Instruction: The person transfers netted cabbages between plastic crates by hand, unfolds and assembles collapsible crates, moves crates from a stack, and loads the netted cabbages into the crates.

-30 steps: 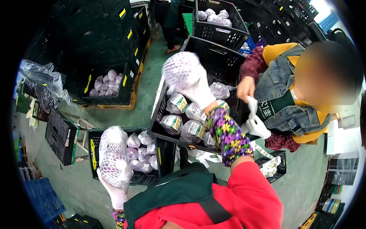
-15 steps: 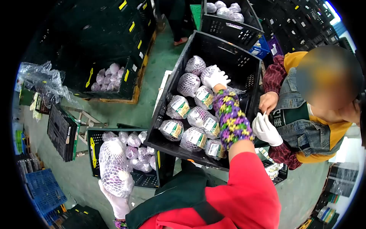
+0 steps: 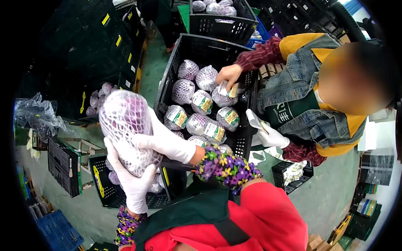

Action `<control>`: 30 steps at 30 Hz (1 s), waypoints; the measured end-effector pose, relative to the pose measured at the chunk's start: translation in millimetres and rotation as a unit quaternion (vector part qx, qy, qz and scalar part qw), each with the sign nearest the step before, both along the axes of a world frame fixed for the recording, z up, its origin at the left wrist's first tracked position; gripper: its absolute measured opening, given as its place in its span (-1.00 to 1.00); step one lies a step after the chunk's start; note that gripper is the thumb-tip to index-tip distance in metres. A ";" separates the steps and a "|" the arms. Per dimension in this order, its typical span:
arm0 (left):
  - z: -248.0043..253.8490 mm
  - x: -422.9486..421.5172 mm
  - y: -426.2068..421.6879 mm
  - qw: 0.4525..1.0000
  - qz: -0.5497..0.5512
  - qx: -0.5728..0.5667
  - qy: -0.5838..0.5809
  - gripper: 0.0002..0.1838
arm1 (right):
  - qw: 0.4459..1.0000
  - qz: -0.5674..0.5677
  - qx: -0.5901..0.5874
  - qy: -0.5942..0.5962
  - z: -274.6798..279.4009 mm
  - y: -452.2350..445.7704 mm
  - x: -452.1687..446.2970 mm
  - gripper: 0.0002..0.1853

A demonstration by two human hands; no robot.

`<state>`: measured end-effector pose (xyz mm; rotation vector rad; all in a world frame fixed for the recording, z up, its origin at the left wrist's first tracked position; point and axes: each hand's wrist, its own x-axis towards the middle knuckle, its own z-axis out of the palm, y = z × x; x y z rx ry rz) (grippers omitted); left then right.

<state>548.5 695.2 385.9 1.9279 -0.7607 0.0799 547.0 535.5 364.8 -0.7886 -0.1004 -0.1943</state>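
Note:
Both white-gloved hands are on net-wrapped purple produce (image 3: 125, 115), held up at the left. My left hand (image 3: 132, 184) supports it from below with curled fingers. Its side is gripped by my right hand (image 3: 167, 140). Below them is a black crate (image 3: 98, 180) of similar wrapped pieces. In the large black crate (image 3: 167, 79) at the centre lie several net-wrapped pieces, many with labels, such as one labelled piece (image 3: 202, 102). A co-worker's bare hand touches a labelled piece (image 3: 225, 98) there, and the co-worker's gloved hand holds white label strips (image 3: 253, 119).
The co-worker (image 3: 310, 92) stands at the right. Another produce crate (image 3: 222, 27) is at the top. Stacked dark crates (image 3: 92, 46) rise at the left, near crumpled plastic film (image 3: 39, 115). A small crate of labels (image 3: 295, 173) sits at lower right.
My right hand has left the central crate, where a piece now lies, and moved left onto the produce in my left hand. The co-worker's bare hand has reached into the central crate.

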 end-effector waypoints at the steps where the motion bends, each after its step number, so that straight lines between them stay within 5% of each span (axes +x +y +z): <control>1: 2.2 5.6 0.7 1.000 -0.005 -0.006 -0.010 0.19 | 1.000 -0.003 0.012 -0.001 10.3 -2.3 2.3 0.22; 5: 27.3 16.7 -4.8 0.985 -0.029 -0.143 0.097 0.13 | 0.999 -0.040 -0.017 -0.020 32.7 -17.5 33.4 0.05; 8: 28.0 29.0 30.0 0.987 0.007 -0.090 0.134 -0.06 | 0.996 -0.047 -0.078 -0.015 27.5 -82.6 67.2 -0.12; 9: 21.5 30.3 44.8 0.984 0.033 -0.089 0.151 -0.13 | 0.983 -0.129 -0.118 0.051 41.8 -101.9 65.6 -0.28; 10: 11.2 32.8 65.2 0.979 0.048 -0.085 0.179 -0.22 | 0.969 -0.148 -0.193 -0.030 19.0 -141.5 90.1 -0.48; 13: -31.2 30.1 124.7 0.960 0.117 -0.051 0.251 -0.39 | 0.932 -0.225 -0.282 0.032 -20.4 -227.4 107.5 -0.59; 16: -64.2 11.2 164.2 0.943 0.173 -0.008 0.284 -0.44 | 0.849 -0.324 -0.415 0.031 -76.7 -301.2 112.0 -0.46; 18: -79.0 1.1 177.3 0.935 0.196 -0.019 0.296 -0.44 | 0.659 -0.457 -0.595 0.052 -136.7 -346.7 112.0 -0.17; 22: -86.7 -8.9 181.3 0.907 0.237 -0.015 0.348 -0.46 | 0.367 -0.261 -0.789 0.417 -134.0 -307.2 70.7 0.16; 23: -87.1 -9.1 180.8 0.901 0.239 -0.007 0.361 -0.47 | 0.341 -0.205 -0.781 0.482 -164.6 -310.9 57.5 0.19; 24: -88.3 -6.3 178.9 0.899 0.238 -0.005 0.368 -0.47 | 0.403 -0.265 -0.675 0.559 -177.5 -308.4 51.2 0.21; 25: -86.4 -6.3 175.2 0.899 0.230 -0.003 0.372 -0.49 | 0.385 -0.273 -0.633 0.614 -203.1 -319.8 45.1 0.27; 30: -110.6 1.1 179.0 0.873 0.209 0.017 0.440 -0.55 | 0.333 -0.218 -0.588 0.705 -221.3 -315.9 44.6 -0.15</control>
